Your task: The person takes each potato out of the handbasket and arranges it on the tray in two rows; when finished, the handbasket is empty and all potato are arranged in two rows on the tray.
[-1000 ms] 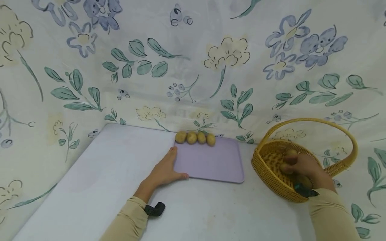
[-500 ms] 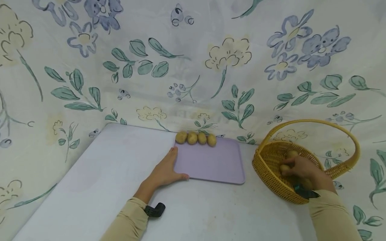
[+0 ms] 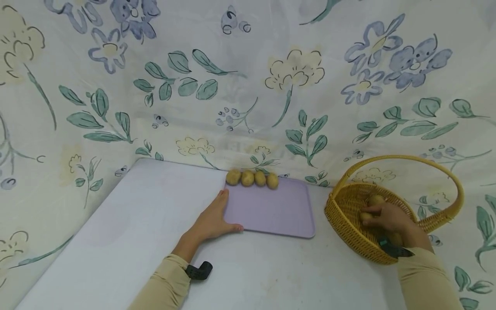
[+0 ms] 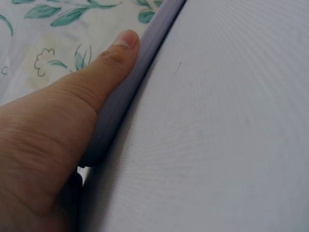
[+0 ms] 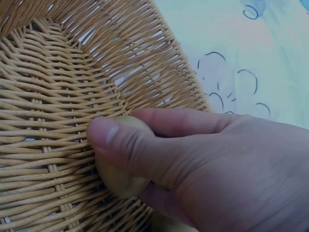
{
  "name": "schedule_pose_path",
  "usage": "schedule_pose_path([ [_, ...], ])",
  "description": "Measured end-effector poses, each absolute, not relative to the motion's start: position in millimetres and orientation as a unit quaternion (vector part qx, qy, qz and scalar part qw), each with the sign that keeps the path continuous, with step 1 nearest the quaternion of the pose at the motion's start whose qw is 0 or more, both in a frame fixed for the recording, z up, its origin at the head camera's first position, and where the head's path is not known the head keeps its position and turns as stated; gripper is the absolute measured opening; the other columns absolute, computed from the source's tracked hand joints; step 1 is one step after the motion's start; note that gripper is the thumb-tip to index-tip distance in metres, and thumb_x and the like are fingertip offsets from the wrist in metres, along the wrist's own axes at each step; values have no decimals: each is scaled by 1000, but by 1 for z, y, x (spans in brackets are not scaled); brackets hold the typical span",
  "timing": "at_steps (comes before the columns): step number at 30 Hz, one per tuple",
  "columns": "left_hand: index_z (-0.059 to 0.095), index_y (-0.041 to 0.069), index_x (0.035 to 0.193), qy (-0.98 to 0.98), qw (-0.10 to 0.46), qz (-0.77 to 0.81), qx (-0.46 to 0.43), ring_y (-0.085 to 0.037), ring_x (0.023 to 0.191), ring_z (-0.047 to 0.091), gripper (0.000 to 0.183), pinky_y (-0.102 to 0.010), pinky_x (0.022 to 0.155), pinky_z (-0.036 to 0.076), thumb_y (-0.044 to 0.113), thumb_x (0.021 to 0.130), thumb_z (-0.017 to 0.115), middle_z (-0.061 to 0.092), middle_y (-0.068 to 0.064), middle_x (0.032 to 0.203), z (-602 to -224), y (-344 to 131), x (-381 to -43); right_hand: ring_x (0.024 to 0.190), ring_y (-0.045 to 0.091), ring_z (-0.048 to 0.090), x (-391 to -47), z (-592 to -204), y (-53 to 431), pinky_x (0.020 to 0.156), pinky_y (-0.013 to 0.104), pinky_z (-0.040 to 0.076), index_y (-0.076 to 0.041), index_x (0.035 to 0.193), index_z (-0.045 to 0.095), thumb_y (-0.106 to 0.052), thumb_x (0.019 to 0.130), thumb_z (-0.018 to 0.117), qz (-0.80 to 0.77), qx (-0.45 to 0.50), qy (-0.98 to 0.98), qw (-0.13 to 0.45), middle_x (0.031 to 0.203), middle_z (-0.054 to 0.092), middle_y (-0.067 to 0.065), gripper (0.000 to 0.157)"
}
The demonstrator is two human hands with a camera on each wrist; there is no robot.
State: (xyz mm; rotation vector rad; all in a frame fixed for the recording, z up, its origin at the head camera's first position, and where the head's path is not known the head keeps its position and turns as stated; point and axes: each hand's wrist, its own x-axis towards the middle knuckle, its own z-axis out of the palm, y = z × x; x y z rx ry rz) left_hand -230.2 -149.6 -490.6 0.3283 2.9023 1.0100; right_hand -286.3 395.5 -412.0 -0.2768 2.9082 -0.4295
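We see the tabletop (image 3: pixel 271 271) in soft, diffuse, rather dim light, greying towards its right edge, below the basket (image 3: pixel 346 228), whose inside looks murky. In the left wrist view, a dark shadow hugs the underside of the tray (image 4: pixel 118 101), and fine ripples streak the tabletop. In the right wrist view, we find the cloth (image 5: pixel 275 58) pale and bluish, the wicker darkening around the potato (image 5: pixel 120 179).

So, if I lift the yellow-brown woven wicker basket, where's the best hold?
Probably the top of its arched wicker handle, with the grip coming from above: that curved part stands free over the open basket. The right hand is inside, so withdraw it first.
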Motion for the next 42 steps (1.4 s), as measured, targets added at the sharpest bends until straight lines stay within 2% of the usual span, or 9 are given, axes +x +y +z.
schedule_pose_path([
  [7,5,1,163,938,26,328,108,-28,161,6,138,-45,131,14,68,71,83,6,-16,172,-491,-149,-231,113,40,61,-284,-409,394,90,37,47,-7,130,70,-46,85,81,-201,-75,973,84,126,67,29,61],
  [11,4,1,163,939,26,327,108,-28,161,5,139,-44,132,13,70,71,81,4,-15,172,-491,-149,-233,123,49,56,-287,-403,392,97,51,51,-8,133,69,-50,87,78,-199,-75,975,69,135,62,32,63],
  [16,4,0,163,941,26,319,107,-28,161,5,139,-44,132,13,71,71,80,5,-16,172,-490,-150,-236,137,54,44,-287,-396,388,106,67,43,-10,140,63,-54,88,75,-221,-62,971,67,146,52,31,69],
  [22,4,0,163,939,24,327,107,-29,161,5,139,-45,132,14,70,71,81,5,-16,172,-489,-151,-238,138,57,40,-279,-382,379,105,69,43,-10,146,57,-51,95,68,-235,-73,968,56,150,49,29,66],
  [26,6,0,163,936,21,336,99,-29,161,7,139,-46,131,15,69,69,83,6,-16,172,-493,-151,-237,140,55,39,-269,-373,373,103,64,48,-12,148,55,-52,96,65,-259,-71,961,64,153,47,27,66],
  [29,4,1,163,936,37,336,98,-29,161,6,141,-46,131,15,72,69,81,4,-15,172,-496,-149,-234,139,50,43,-260,-368,370,95,48,53,-15,148,55,-54,95,65,-262,-63,960,69,155,45,28,67],
  [33,3,0,163,936,29,333,106,-30,160,6,142,-46,131,15,72,69,81,4,-17,172,-494,-150,-234,128,40,49,-254,-360,363,85,30,47,-18,148,56,-56,94,65,-261,-59,962,58,155,45,27,66],
  [39,3,1,163,938,27,330,102,-31,160,7,141,-47,131,15,71,70,82,4,-17,172,-492,-152,-235,131,41,49,-250,-350,347,80,25,46,-15,147,56,-53,93,69,-301,-64,949,62,156,46,22,67],
  [42,2,1,163,938,35,329,103,-31,160,6,142,-47,131,15,73,69,80,3,-16,172,-495,-151,-235,137,39,47,-248,-352,341,86,21,47,-17,145,59,-50,93,70,-292,-79,952,52,154,49,20,63],
])
